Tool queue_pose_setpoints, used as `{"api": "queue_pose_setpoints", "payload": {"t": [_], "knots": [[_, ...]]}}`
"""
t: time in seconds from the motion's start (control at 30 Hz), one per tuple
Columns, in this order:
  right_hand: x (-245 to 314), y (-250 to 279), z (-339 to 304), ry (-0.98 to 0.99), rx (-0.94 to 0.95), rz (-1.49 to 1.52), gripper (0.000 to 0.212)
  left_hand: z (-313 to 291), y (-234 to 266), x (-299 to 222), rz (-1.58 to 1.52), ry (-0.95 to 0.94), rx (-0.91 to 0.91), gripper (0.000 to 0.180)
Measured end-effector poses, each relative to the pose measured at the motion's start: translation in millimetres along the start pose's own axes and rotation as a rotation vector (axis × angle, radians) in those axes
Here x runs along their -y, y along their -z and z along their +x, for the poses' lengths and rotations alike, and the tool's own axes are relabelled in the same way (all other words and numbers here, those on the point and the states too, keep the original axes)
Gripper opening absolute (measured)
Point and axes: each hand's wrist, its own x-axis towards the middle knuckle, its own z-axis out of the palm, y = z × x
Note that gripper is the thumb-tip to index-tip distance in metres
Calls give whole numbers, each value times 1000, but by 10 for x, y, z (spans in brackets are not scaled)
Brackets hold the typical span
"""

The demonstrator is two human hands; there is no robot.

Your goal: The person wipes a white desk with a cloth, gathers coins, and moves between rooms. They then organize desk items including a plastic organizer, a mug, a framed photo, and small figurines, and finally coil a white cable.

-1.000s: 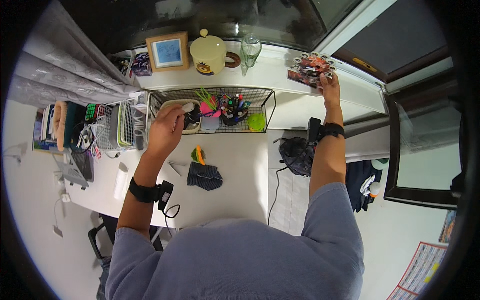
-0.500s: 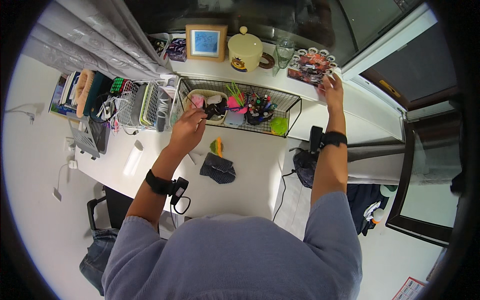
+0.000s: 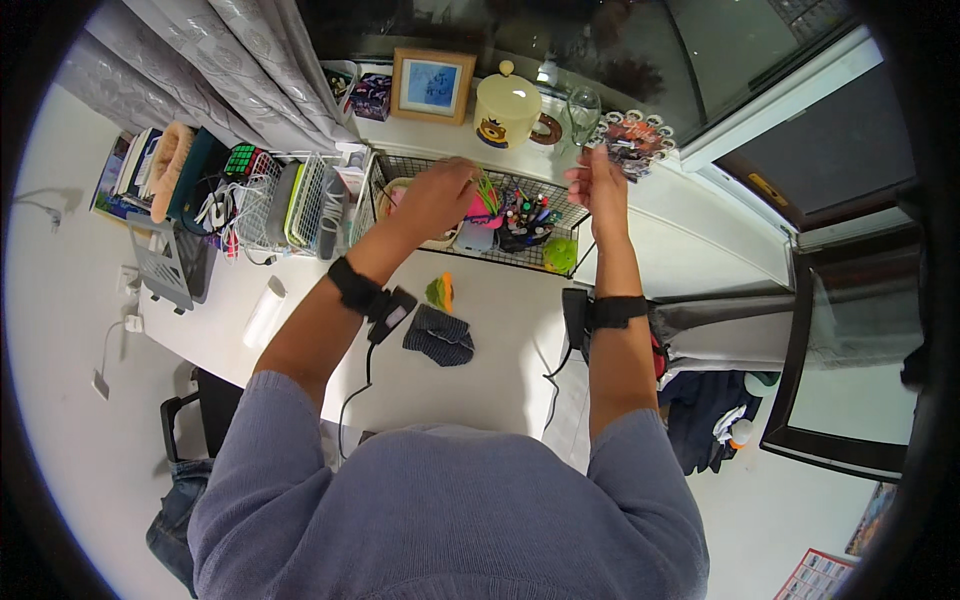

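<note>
My left hand (image 3: 440, 200) is over the left half of a black wire basket (image 3: 400, 166), back of the hand up, hiding much of a cream bin inside. Its fingertips point right, close to bright green strands (image 3: 487, 195) above a pink holder (image 3: 486, 214); whether they grip anything is hidden. Just past the basket's right end, my right hand (image 3: 600, 190) is raised with its fingers apart and nothing seen in them. Behind it, on the sill, is a colourful display piece edged with round rings (image 3: 636, 142). Pens (image 3: 530, 215) and a green round object (image 3: 559, 254) stand in the basket.
On the desk lie a dark striped folded cloth (image 3: 438, 336) and a small green-and-orange object (image 3: 440, 292). A wooden picture frame (image 3: 431, 87), cream lidded mug (image 3: 506, 108) and clear glass (image 3: 582, 115) line the sill. White wire racks (image 3: 312, 205) stand left; a white roll (image 3: 264, 312) lies nearby.
My left hand has moved right and slightly farther away, toward the green strands. My right hand has drawn left, away from the ringed display piece. The view has shifted slightly.
</note>
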Motion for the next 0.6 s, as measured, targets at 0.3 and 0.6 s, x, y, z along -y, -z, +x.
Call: {"api": "queue_pose_setpoints", "payload": {"t": [0.3,0.6], "knots": [[-432,-362,491,103,-43,-171,52,536,-48,14,16,102,49,49],[-601,-318,424,254,-15,-420,51,453,-137,244,46,141,11,60]]}}
